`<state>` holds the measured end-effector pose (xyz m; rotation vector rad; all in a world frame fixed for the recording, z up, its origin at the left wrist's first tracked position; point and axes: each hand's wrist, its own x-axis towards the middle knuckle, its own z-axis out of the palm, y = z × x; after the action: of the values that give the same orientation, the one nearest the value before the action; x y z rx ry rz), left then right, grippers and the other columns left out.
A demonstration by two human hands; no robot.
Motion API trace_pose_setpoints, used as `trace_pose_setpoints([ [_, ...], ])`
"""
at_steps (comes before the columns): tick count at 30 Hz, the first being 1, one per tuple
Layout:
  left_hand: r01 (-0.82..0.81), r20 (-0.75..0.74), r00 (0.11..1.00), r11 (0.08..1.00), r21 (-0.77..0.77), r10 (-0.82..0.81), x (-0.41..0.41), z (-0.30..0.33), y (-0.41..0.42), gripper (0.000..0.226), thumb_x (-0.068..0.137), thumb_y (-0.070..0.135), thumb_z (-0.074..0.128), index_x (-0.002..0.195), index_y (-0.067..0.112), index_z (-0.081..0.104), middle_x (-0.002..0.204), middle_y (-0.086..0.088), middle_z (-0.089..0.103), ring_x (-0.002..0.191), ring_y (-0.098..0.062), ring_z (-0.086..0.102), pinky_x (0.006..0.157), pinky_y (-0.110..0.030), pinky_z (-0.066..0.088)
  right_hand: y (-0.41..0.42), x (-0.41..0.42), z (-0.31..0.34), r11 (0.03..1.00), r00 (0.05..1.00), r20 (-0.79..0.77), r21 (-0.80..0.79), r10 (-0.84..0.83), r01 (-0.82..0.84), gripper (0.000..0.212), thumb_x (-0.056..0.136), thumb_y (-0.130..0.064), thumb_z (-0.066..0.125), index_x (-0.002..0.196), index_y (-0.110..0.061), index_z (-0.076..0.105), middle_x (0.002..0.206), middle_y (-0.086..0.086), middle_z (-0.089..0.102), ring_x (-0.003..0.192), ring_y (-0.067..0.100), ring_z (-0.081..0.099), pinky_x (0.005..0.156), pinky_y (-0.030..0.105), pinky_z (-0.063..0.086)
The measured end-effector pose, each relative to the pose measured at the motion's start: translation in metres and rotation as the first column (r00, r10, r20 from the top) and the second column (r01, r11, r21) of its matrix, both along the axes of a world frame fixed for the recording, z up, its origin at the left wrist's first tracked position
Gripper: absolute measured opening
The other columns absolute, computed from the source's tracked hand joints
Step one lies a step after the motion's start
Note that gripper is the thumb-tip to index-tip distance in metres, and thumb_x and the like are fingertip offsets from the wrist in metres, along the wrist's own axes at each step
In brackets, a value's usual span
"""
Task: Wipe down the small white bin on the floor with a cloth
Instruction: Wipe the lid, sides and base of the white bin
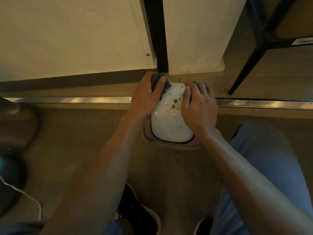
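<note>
A small white bin (171, 122) lies on the floor in the middle of the head view, its white surface speckled with brown stains. My left hand (145, 97) grips a dark blue cloth (158, 82) and presses it against the bin's far left corner. On the bin's right side rests my right hand (199, 106), fingers curled over its edge and holding it. A beige rim shows around the bin's near end.
White cabinet panels (76, 36) stand just beyond the bin with a dark gap between them. A metal floor strip (67, 100) runs across. A black chair leg (245, 72) stands at right. My shoes and knees are near the bottom. A white cable (25, 194) lies at left.
</note>
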<state>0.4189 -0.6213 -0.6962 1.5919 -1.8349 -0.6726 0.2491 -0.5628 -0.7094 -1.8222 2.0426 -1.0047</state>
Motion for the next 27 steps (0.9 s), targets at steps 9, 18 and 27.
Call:
trace_pose_setpoints([
  [9, 0.120, 0.141, 0.985, 0.984, -0.131, -0.102, -0.013, 0.003, 0.013, 0.034, 0.103, 0.049, 0.050, 0.120, 0.020, 0.056, 0.110, 0.005, 0.059, 0.102, -0.010, 0.053, 0.082, -0.024, 0.040, 0.000, 0.001, 0.000, 1.000, 1.000, -0.023, 0.000, -0.005, 0.005, 0.041, 0.109, -0.035, 0.033, 0.133, -0.017, 0.061, 0.132, 0.003, 0.061, 0.127, 0.021, 0.050, 0.100, 0.040, 0.047],
  [18, 0.019, 0.147, 0.989, 0.996, -0.092, -0.005, -0.028, 0.007, -0.001, 0.023, 0.102, 0.049, 0.052, 0.109, 0.027, 0.052, 0.100, 0.012, 0.055, 0.094, -0.008, 0.052, 0.071, -0.012, 0.033, 0.000, 0.002, -0.001, 1.000, 1.000, -0.027, -0.008, -0.016, 0.016, 0.040, 0.109, -0.035, 0.033, 0.132, -0.018, 0.062, 0.131, 0.002, 0.062, 0.127, 0.021, 0.050, 0.099, 0.040, 0.048],
  [27, -0.041, 0.130, 0.991, 0.997, 0.060, 0.033, -0.020, 0.009, -0.017, 0.028, 0.102, 0.049, 0.052, 0.112, 0.022, 0.054, 0.101, 0.007, 0.058, 0.094, -0.014, 0.059, 0.073, -0.026, 0.043, 0.000, 0.001, -0.002, 1.000, 1.000, -0.019, -0.013, -0.010, 0.010, 0.040, 0.108, -0.035, 0.034, 0.131, -0.018, 0.062, 0.131, 0.002, 0.062, 0.127, 0.020, 0.050, 0.099, 0.041, 0.048],
])
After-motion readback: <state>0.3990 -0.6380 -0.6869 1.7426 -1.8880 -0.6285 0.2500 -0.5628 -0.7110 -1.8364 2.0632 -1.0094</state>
